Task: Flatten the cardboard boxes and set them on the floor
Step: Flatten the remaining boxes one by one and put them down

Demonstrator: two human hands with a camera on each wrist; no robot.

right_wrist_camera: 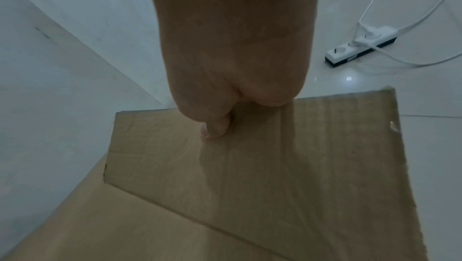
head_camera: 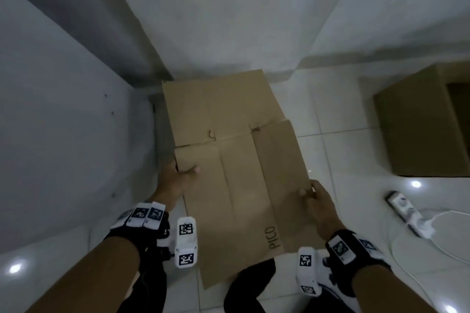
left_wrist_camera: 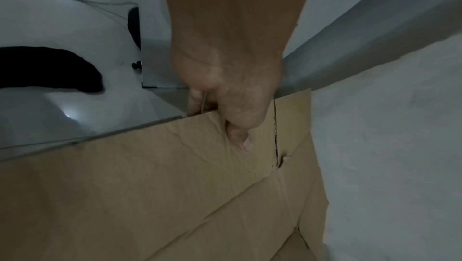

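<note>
Beyond flattened box [head_camera: 236,160], head view only, unflattened box [head_camera: 422,122]

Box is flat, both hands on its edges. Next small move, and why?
Probably lower it to the white tiled floor and let go. The flattened brown cardboard box is already collapsed, the left hand and right hand each pinch a side edge, thumbs on top, and its near end seems to be off the floor. A second brown cardboard box still stands unflattened.
</note>
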